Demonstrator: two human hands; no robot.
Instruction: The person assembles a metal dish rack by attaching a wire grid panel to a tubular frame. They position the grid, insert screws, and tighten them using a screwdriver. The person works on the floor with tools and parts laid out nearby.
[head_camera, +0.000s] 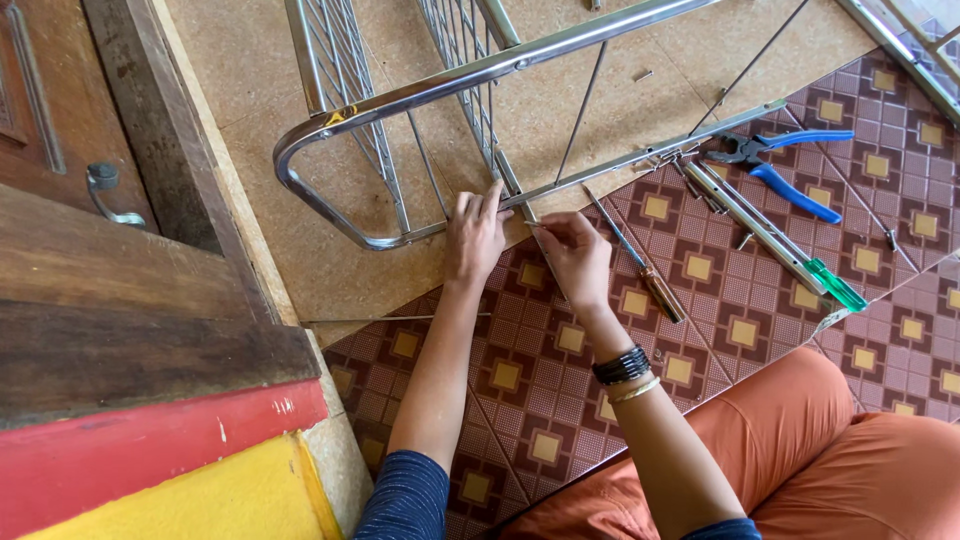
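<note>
Silver rack on tan and brown-patterned floor

The metal rack (400, 100) is shiny silver; the far floor (260, 180) plain tan, the near mat (700, 310) brown with yellow squares. Blue-handled pliers (790, 165) lie far right; trousers (840, 450) orange, step (160, 450) red and yellow.

Two hands, left hand (476, 232) and right hand (572, 252), one metal rack (330, 125), one pair of blue pliers (790, 160), two screwdrivers, one brown-handled (662, 292) and one green-handled (836, 286), and one door handle (105, 190).
</note>
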